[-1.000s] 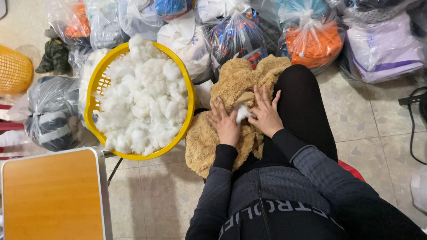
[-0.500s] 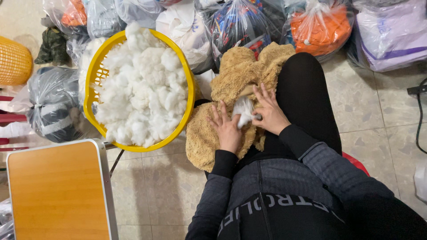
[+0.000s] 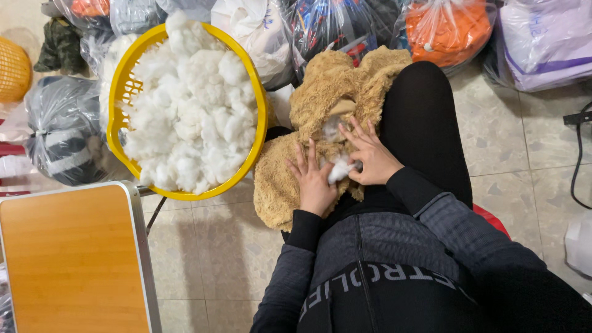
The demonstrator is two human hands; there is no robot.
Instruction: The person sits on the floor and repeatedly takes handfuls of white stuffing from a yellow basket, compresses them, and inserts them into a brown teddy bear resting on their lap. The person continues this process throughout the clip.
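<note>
Sitting at the near left is an orange-topped folding table (image 3: 74,259), its edges cut off by the frame, and just beyond it a yellow basket (image 3: 120,102) is lying heaped with white stuffing (image 3: 188,98). Right of the basket, a tan plush toy skin (image 3: 327,92) is resting across the person's lap, looking mostly limp and flat, so the filling seems to be only just beginning. The left hand (image 3: 313,183) is pressing flat on the skin with fingers spread, and the right hand (image 3: 369,157), just beside it, is pushing a white tuft of stuffing (image 3: 339,168) into the fabric with loosely curled fingers. Whether the right hand is pinching the tuft is hard to make out, and the opening is hidden. Bagged goods (image 3: 447,28) are lining the far side.
</note>
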